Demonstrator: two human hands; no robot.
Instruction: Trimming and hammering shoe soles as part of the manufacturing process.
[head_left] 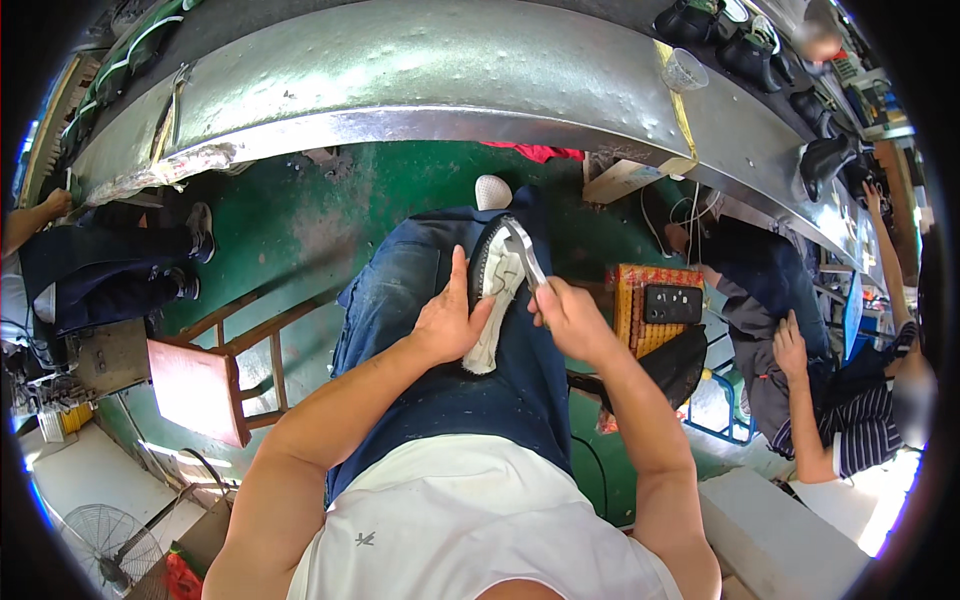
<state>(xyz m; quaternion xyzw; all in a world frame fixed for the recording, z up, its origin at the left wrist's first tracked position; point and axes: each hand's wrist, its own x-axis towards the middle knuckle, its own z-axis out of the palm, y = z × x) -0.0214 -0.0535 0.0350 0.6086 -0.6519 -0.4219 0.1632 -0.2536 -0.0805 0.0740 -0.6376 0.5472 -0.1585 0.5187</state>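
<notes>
An unfinished shoe lies lengthwise on my lap, its pale, cream underside up and a black pleated edge around the toe. My left hand holds it from the left side, thumb across the underside and index finger stretched along the edge. In my right hand, closed around the handle, is a silver metal hand tool with a curved head. That head lies over the toe end of the shoe; whether it has one or two jaws I cannot make out.
A metal-topped bench runs across the front, with a clear cup and black shoes at its right. A wooden stool stands left. Right of me, a black phone lies on a patterned seat. People sit at both sides.
</notes>
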